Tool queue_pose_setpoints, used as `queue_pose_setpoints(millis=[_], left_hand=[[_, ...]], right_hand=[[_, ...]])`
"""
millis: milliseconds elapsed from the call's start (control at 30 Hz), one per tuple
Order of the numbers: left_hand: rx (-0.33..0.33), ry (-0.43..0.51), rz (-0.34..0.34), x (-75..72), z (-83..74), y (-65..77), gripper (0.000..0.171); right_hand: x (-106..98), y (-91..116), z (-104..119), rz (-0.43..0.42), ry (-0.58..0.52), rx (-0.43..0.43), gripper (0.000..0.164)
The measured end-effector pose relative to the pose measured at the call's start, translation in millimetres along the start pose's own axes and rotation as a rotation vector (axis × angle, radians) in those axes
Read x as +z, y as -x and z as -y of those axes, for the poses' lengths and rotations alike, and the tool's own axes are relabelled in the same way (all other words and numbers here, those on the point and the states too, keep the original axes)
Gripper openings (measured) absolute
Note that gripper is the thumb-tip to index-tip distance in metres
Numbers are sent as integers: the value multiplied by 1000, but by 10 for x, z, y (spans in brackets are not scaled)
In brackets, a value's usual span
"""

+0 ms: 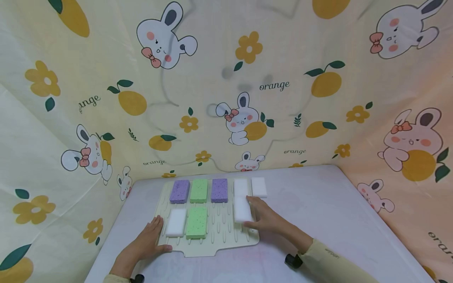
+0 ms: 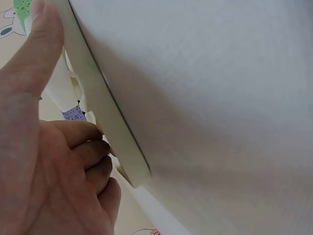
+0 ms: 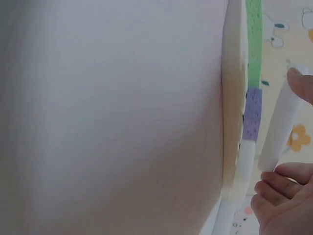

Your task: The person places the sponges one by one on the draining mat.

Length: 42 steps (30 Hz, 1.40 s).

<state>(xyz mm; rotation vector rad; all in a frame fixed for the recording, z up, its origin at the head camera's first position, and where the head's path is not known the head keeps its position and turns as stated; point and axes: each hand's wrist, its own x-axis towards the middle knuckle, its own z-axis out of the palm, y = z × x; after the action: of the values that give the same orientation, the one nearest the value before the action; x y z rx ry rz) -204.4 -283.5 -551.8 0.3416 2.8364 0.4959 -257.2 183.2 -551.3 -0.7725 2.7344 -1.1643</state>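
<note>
A cream draining board (image 1: 219,245) with raised ridges lies on the table. Purple (image 1: 179,192) and green (image 1: 196,223) sponges and smooth white sponges (image 1: 175,223) are set on it in two rows. My left hand (image 1: 148,236) grips the board's near left corner, fingers along the left side and thumb at the front edge. Between the thumb and fingertips of my right hand (image 1: 263,216) is a white sponge (image 1: 242,210). In the right wrist view that held sponge (image 3: 282,122) is tilted and raised off the board. Another white sponge (image 1: 241,186) sits just behind it.
Beyond the board's far right corner lies a further white sponge (image 1: 259,187). The white table (image 1: 318,212) meets a cloth backdrop (image 1: 198,86) printed with rabbits and oranges at the back and sides.
</note>
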Motion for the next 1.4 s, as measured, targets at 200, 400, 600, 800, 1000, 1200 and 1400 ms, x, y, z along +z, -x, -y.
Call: queue_pose_setpoints(millis=[200, 400, 600, 800, 1000, 1200, 1400], left_hand=[[0, -3, -3, -2, -7, 3, 122], [-1, -5, -3, 6, -8, 6, 122], [7, 3, -8, 17, -8, 11, 121], [8, 15, -16, 12, -10, 21, 120], [3, 27, -13, -8, -32, 35, 121], [13, 25, -11, -10, -8, 22, 121], [11, 23, -11, 12, 23, 15, 122]], right_hand=[[90, -28, 75, 19, 6, -32, 105], [177, -66, 141, 43, 22, -49, 104], [266, -112, 193, 66, 16, -20, 106], [322, -160, 268, 82, 8, 1, 106], [382, -195, 363, 114, 22, 34, 105], [445, -249, 400, 119, 66, 32, 105], [497, -291, 421, 130, 99, 15, 110]])
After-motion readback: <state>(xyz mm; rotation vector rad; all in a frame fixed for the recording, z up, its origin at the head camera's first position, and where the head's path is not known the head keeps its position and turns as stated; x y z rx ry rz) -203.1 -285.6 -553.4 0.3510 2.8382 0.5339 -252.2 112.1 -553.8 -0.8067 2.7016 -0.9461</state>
